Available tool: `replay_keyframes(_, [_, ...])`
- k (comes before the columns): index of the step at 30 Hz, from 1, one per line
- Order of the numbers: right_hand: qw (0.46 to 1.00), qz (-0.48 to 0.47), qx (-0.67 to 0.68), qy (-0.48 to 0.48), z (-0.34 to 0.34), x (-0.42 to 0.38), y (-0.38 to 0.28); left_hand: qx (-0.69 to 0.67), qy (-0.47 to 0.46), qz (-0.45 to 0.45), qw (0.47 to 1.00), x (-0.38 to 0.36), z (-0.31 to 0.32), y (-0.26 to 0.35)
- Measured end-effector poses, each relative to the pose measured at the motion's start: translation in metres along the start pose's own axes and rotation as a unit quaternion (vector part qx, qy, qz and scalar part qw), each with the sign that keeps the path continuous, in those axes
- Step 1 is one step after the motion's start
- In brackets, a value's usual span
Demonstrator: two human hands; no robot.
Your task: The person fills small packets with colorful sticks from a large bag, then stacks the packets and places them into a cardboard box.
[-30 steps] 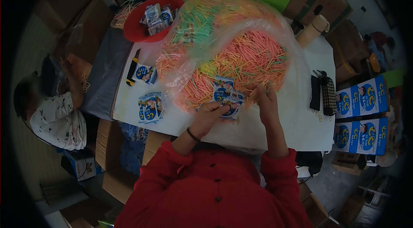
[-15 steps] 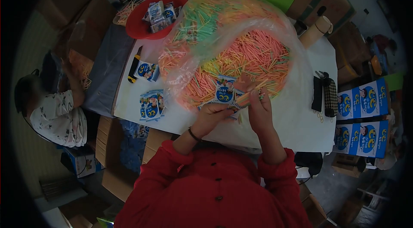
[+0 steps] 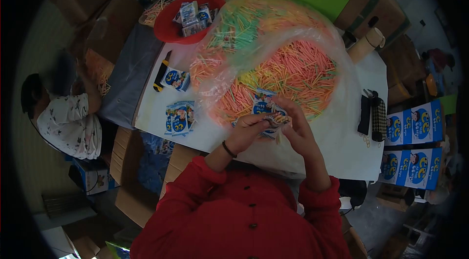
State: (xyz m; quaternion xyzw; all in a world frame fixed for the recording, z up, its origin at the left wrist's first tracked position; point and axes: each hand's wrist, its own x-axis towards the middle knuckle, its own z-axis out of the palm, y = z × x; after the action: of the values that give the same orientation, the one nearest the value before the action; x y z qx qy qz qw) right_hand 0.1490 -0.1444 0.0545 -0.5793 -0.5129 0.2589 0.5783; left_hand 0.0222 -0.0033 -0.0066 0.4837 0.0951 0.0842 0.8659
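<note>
My left hand (image 3: 245, 133) is closed on a small candy packet (image 3: 277, 120), with thin sticks showing at its mouth. Curved around that mouth, my right hand (image 3: 304, 134) has its thumb and fingers apart. Behind them lie blue-and-white printed packets (image 3: 262, 105), partly covered by my hands. Just beyond is a large heap of pink, yellow, orange and green candy sticks (image 3: 305, 66) in a clear plastic bag (image 3: 273, 44).
Left on the white table (image 3: 205, 144) are more printed packets (image 3: 179, 118) and a yellow-black utility knife (image 3: 162, 71). A red bowl (image 3: 166, 27) holds packets. A tan flask (image 3: 366, 45) and patterned pouch (image 3: 378, 117) stand right. Another person (image 3: 71, 122) sits at left.
The stick bundle that my right hand held has gone into the packet in my left hand. My right fingers have spread around its mouth. The whole view has shifted slightly.
</note>
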Motion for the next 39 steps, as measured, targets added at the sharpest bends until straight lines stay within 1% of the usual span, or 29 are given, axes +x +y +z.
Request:
replay_keyframes(1, [0.997,-0.011,0.052,0.056,-0.002,0.001,-0.006,-0.055,-0.023,0.02,0.998,-0.001,0.001,0.004])
replay_keyframes(2, [0.988,-0.021,0.106,0.11,-0.005,0.001,-0.01,-0.051,-0.013,0.025,0.998,-0.002,0.001,0.006])
replay_keyframes(4, [0.982,-0.031,0.105,0.156,-0.019,-0.005,-0.007,-0.115,-0.034,0.099,0.988,-0.01,-0.004,0.012])
replay_keyframes(5, [0.977,-0.028,0.113,0.181,-0.027,-0.009,-0.002,-0.107,-0.02,0.104,0.989,-0.019,-0.009,0.017])
replay_keyframes(7, [0.963,-0.013,0.146,0.225,-0.041,-0.023,0.005,-0.126,0.007,0.182,0.975,-0.038,-0.018,0.028])
replay_keyframes(9, [0.955,0.0,0.171,0.243,-0.054,-0.038,0.01,-0.063,0.062,0.215,0.973,-0.063,-0.034,0.045])
replay_keyframes(10, [0.942,0.023,0.168,0.288,-0.061,-0.047,0.012,-0.01,0.103,0.243,0.965,-0.075,-0.043,0.053])
replay_keyframes(11, [0.927,0.048,0.159,0.337,-0.067,-0.055,0.01,0.035,0.141,0.244,0.959,-0.088,-0.061,0.056])
replay_keyframes(12, [0.926,0.051,0.151,0.343,-0.072,-0.062,0.009,0.078,0.177,0.243,0.95,-0.098,-0.075,0.056])
replay_keyframes(13, [0.923,0.058,0.123,0.359,-0.073,-0.064,0.01,0.074,0.173,0.243,0.952,-0.101,-0.079,0.059])
replay_keyframes(14, [0.92,0.067,0.1,0.374,-0.072,-0.065,0.01,0.086,0.227,0.231,0.942,-0.107,-0.082,0.063])
replay_keyframes(15, [0.919,0.066,0.1,0.375,-0.068,-0.064,0.012,0.098,0.282,0.22,0.929,-0.11,-0.083,0.065])
replay_keyframes(16, [0.937,0.08,0.071,0.332,-0.056,-0.059,0.008,0.098,0.28,0.219,0.929,-0.11,-0.077,0.065])
replay_keyframes(17, [0.952,0.095,0.038,0.29,-0.043,-0.054,0.003,0.094,0.266,0.205,0.937,-0.109,-0.066,0.062])
replay_keyframes(21, [0.993,0.04,-0.03,0.106,0.026,-0.015,-0.027,0.056,0.187,0.18,0.964,-0.091,-0.027,0.049])
replay_keyframes(24, [0.995,0.041,-0.002,0.086,0.054,0.0,-0.03,0.127,0.156,0.178,0.963,-0.082,-0.018,0.032])
replay_keyframes(25, [0.989,-0.049,-0.123,0.064,0.057,0.005,-0.024,0.129,0.159,0.178,0.963,-0.081,-0.015,0.03])
replay_keyframes(26, [0.96,-0.138,-0.241,0.039,0.06,0.008,-0.02,0.158,0.151,0.182,0.959,-0.08,-0.013,0.029])
replay_keyframes(27, [0.961,-0.138,-0.237,0.035,0.062,0.007,-0.018,0.187,0.143,0.186,0.954,-0.082,-0.011,0.028])
replay_keyframes(28, [0.97,-0.117,-0.206,0.049,0.061,0.007,-0.016,0.187,0.148,0.186,0.953,-0.084,-0.012,0.028])
replay_keyframes(30, [0.978,-0.096,-0.174,0.06,0.057,0.005,-0.008,0.077,0.106,0.114,0.985,-0.087,-0.013,0.027])
replay_keyframes(31, [0.994,-0.007,-0.046,0.103,0.054,0.004,-0.005,0.076,0.108,0.116,0.984,-0.087,-0.013,0.027])
replay_keyframes(32, [0.983,0.083,0.083,0.143,0.052,0.003,-0.002,0.058,0.123,0.115,0.984,-0.088,-0.013,0.025])
replay_keyframes(33, [0.983,0.085,0.082,0.141,0.051,0.003,0.0,0.039,0.138,0.115,0.983,-0.089,-0.013,0.023])
replay_keyframes(35, [0.951,0.088,0.211,0.209,0.054,0.015,-0.017,0.037,0.147,0.108,0.982,-0.094,-0.017,0.021])
replay_keyframes(36, [0.951,0.087,0.218,0.203,0.051,0.016,-0.019,0.038,0.158,0.103,0.981,-0.099,-0.022,0.023])
replay_keyframes(37, [0.922,0.105,0.287,0.238,0.043,0.014,-0.017,0.044,0.168,0.105,0.979,-0.105,-0.029,0.023])
replay_keyframes(38, [0.887,0.123,0.354,0.271,0.034,0.011,-0.013,0.049,0.225,0.128,0.965,-0.111,-0.038,0.023])
replay_keyframes(39, [0.886,0.123,0.36,0.265,0.024,0.006,-0.007,0.052,0.279,0.151,0.947,-0.115,-0.046,0.022])
